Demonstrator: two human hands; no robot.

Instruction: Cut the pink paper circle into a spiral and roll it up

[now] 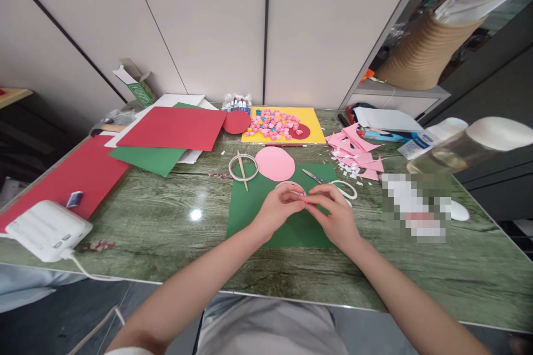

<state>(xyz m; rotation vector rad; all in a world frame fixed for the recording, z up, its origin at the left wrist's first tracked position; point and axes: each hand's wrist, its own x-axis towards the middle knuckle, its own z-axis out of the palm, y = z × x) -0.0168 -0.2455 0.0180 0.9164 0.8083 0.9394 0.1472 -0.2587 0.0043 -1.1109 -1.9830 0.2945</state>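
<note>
My left hand (277, 208) and my right hand (335, 213) meet at the fingertips above a green paper sheet (245, 222). Behind the left fingers shows the curved edge of a pink piece of paper (290, 183), mostly hidden by that hand. My right thumb and fingers are pinched together; what lies between them is too small to make out. A pink paper circle (275, 163) lies just beyond, at the sheet's far edge. White-handled scissors (312, 176) rest near the right hand. On the left, a wooden stick (242, 169) lies across a pale ring (230, 169).
Pink paper scraps (358, 150) lie at the back right. Small pink balls (272, 125) cover a yellow sheet (317, 122). Red sheets (170, 127) are stacked at left, near a red circle (237, 121). A white charger (48, 230) and clear bottle (449, 156) stand at the sides.
</note>
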